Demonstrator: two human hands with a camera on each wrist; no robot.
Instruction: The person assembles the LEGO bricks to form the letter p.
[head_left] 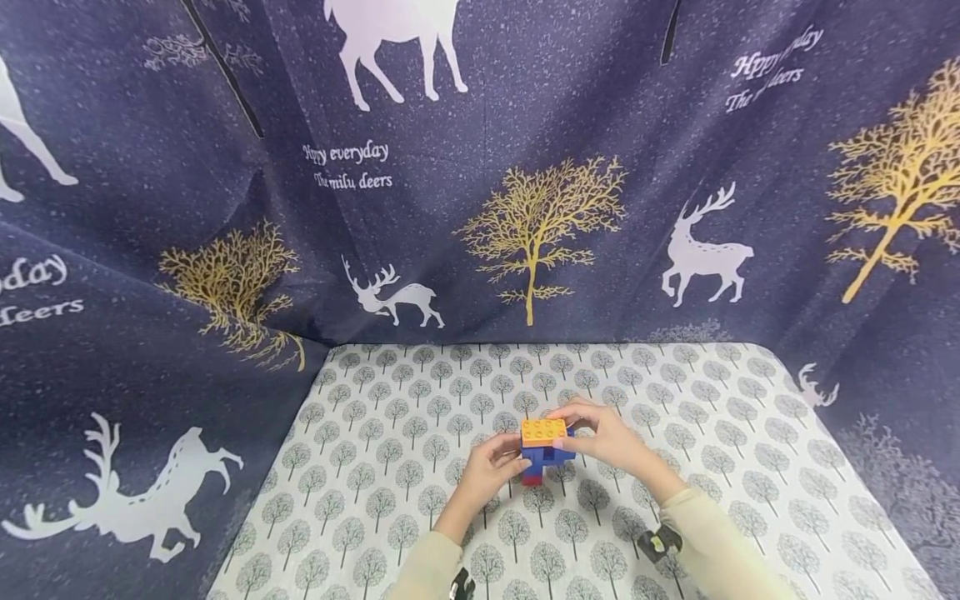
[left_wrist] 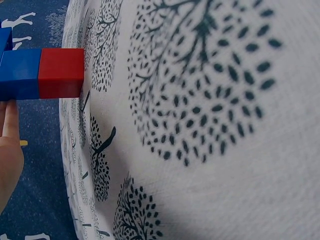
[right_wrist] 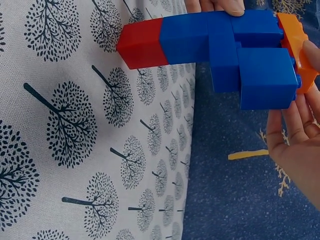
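Observation:
Between both hands is a toy building-brick model with several blue bricks (right_wrist: 267, 77), an orange brick (head_left: 543, 431) with studs on top, and a red brick (right_wrist: 145, 42) at the foot of its column. My left hand (head_left: 489, 475) grips the model's left side, fingers and thumb against the blue column; in the left wrist view only part of that hand (left_wrist: 10, 150) shows. My right hand (head_left: 606, 435) holds the right side. In the right wrist view its thumb lies on the orange brick, with the fingers beneath a blue brick. The red end is close to the tabletop.
A white cloth with printed trees (head_left: 405, 417) covers the table. Behind it and at the sides hangs dark blue fabric (head_left: 450, 233) with deer and gold trees. Dark wrist devices (head_left: 660, 543) sit at the cream sleeves (head_left: 720, 542).

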